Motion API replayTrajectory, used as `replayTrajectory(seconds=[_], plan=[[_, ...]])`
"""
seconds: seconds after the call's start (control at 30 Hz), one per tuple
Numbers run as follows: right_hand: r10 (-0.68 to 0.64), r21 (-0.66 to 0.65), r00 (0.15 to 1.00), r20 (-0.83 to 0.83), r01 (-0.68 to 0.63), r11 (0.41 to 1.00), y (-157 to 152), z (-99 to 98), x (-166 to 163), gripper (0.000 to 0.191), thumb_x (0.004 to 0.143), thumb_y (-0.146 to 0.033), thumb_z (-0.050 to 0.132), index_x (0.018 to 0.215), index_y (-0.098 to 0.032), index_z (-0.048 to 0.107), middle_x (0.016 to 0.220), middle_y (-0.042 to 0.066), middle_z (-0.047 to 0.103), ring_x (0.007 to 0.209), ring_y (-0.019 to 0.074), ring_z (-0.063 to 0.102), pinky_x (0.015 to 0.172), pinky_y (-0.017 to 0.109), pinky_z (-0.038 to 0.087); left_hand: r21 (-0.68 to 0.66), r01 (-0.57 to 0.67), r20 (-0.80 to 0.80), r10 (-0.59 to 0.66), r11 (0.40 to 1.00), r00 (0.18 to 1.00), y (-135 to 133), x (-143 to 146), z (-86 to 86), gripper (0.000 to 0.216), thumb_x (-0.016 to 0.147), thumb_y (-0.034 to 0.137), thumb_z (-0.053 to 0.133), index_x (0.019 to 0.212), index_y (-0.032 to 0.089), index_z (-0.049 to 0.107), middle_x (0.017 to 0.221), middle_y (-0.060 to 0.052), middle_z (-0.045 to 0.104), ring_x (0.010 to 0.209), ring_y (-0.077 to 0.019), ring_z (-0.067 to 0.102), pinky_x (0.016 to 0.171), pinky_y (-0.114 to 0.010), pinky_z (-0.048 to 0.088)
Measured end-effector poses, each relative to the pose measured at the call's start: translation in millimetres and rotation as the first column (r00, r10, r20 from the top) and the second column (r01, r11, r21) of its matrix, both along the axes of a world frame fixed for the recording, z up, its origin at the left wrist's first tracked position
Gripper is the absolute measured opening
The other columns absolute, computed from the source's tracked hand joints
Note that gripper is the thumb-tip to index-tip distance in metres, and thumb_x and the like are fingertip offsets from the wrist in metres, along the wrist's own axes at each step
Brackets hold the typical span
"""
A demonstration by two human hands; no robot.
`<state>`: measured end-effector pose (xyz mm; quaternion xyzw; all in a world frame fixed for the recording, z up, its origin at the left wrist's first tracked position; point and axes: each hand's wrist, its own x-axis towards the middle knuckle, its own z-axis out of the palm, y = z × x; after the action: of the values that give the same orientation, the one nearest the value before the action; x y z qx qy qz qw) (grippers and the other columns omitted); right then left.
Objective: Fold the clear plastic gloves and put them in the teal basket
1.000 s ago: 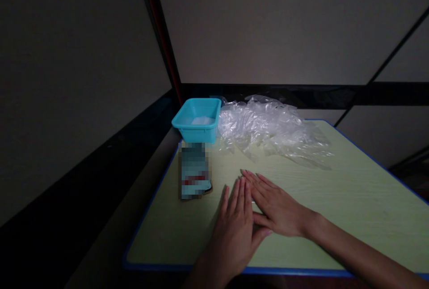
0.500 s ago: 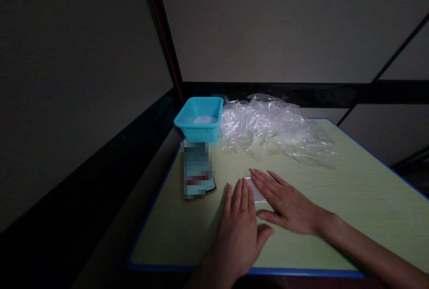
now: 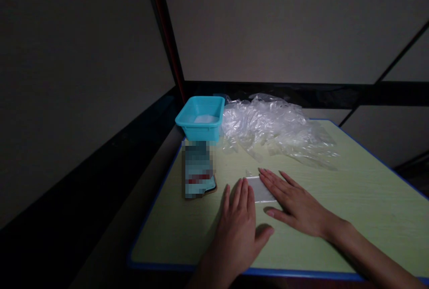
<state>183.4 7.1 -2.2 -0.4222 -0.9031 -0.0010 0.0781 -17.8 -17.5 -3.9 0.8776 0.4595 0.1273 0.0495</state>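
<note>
A small flat whitish rectangle, perhaps a film or plastic packet [image 3: 260, 189], lies on the table between my two hands. My left hand [image 3: 238, 231] rests flat with its fingertips over the packet's left end, fingers stretched forward and thumb out to the side. Across the packet's right end lie the outstretched fingers of my right hand [image 3: 295, 201], palm down, thumb apart below. Neither hand is closed round anything. Both ends of the packet are hidden under the fingers.
A turquoise plastic basket [image 3: 203, 133] with something white inside stands at the back left. Beside it spreads a heap of crumpled clear plastic bags [image 3: 271, 123]. A phone [image 3: 197, 175], partly blurred out, lies at the left of the pale green, blue-edged table [image 3: 167, 240].
My right hand has slid a little to the right, so more of the packet shows between the hands. My left hand stays almost where it was.
</note>
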Motion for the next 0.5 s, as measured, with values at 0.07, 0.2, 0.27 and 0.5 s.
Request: replayTrajectory(seconds=[0.07,0.2,0.27,0.5], plan=[[0.001,-0.002,1.000,-0.014,-0.001,1.000,0.1,0.2,0.2,0.070,0.088,-0.050,0.038,0.142,-0.016,0.010,0.144,0.013,0.021,0.131,0.0255,0.023,0.106,0.049,0.022,-0.013,-0.004,0.007,0.004,1.000,1.000,-0.1,0.2,0.1,0.074,0.084,0.060,0.034,0.134,0.005,0.031,0.144,-0.017,0.022,0.133,-0.0277,0.016,0.108,-0.048,0.018],[0.003,-0.004,1.000,-0.010,-0.003,1.000,0.8,-0.6,0.8,0.070,0.088,-0.050,0.039,0.142,-0.016,0.009,0.145,0.013,0.020,0.131,0.0254,0.022,0.106,0.048,0.021,-0.015,-0.003,0.018,0.003,1.000,1.000,0.5,0.2,1.9,0.073,0.085,0.060,0.033,0.134,0.006,0.031,0.145,-0.016,0.020,0.134,-0.0267,0.015,0.108,-0.048,0.017],[0.005,-0.008,1.000,0.003,-0.005,1.000,1.2,-0.9,1.1,0.070,0.088,-0.050,0.038,0.142,-0.015,0.009,0.145,0.013,0.019,0.132,0.0253,0.021,0.106,0.048,0.022,-0.021,0.000,0.011,0.000,1.000,1.000,1.7,0.1,4.0,0.072,0.084,0.060,0.034,0.133,0.006,0.033,0.144,-0.017,0.021,0.134,-0.0270,0.015,0.108,-0.049,0.016],[0.004,-0.023,1.000,-0.021,-0.005,1.000,0.5,-0.5,1.0,0.070,0.088,-0.049,0.039,0.142,-0.016,0.009,0.145,0.012,0.018,0.133,0.0250,0.018,0.106,0.049,0.022,-0.028,0.027,-0.001,-0.027,0.999,1.000,6.2,-0.1,7.7,0.073,0.081,0.062,0.040,0.128,0.006,0.040,0.142,-0.019,0.026,0.133,-0.0292,0.016,0.107,-0.049,0.018]])
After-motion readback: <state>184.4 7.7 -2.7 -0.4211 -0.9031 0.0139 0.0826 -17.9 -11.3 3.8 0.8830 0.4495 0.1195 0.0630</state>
